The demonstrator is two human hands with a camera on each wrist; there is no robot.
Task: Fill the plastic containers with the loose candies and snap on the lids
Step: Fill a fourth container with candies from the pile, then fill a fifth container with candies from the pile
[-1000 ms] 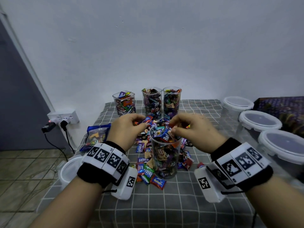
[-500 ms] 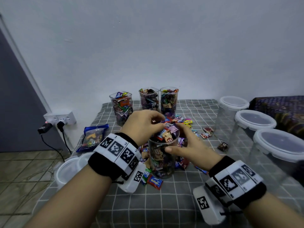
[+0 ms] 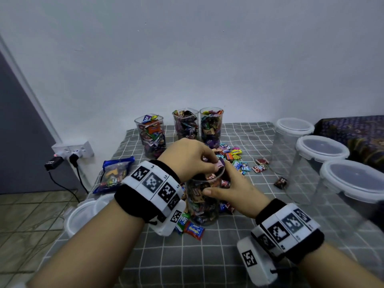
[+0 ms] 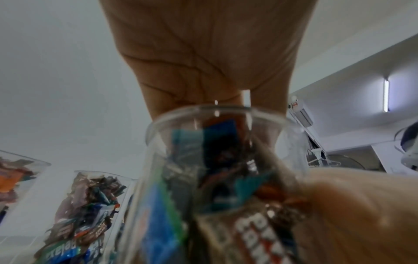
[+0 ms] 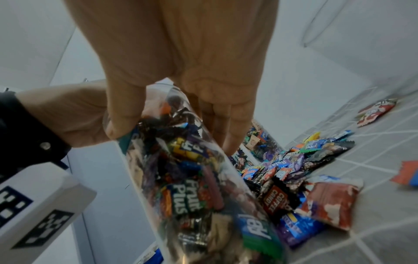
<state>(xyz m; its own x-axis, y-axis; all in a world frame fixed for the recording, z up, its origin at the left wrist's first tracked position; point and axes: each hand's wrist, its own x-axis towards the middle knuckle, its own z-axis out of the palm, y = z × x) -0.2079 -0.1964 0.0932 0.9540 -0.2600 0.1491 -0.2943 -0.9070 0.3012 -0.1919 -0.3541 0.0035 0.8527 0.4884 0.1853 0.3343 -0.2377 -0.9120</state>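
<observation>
Candy wrappers crowd the tall clear plastic container (image 3: 202, 201) that stands near the middle of the table (image 3: 207, 256), which is covered in a grey checked cloth. The right hand (image 3: 234, 190) wraps the container's upper wall, thumb (image 5: 122, 114) on the near side and fingers (image 5: 226, 132) curled round the far side, so its grip is closed on the container. The left hand (image 3: 188, 159) sits over the container's mouth with fingertips bent down onto the topmost candies; whether it pinches one or only presses cannot be told, as the left wrist view shows just the palm (image 4: 203, 53) above the rim.

Loose wrapped candies (image 3: 232, 159) lie scattered on the cloth behind and beside the container, with a few more at its base, among them a red and blue packet (image 3: 194, 230). Three more clear containers filled with candies (image 3: 187, 124) stand without lids in a row at the far edge by the wall. Three empty clear containers with white snap lids (image 3: 322, 147) line the right side. A blue candy bag (image 3: 114, 175) lies at the left edge, and loose white lids (image 3: 83, 213) sit below it near the table's corner.
</observation>
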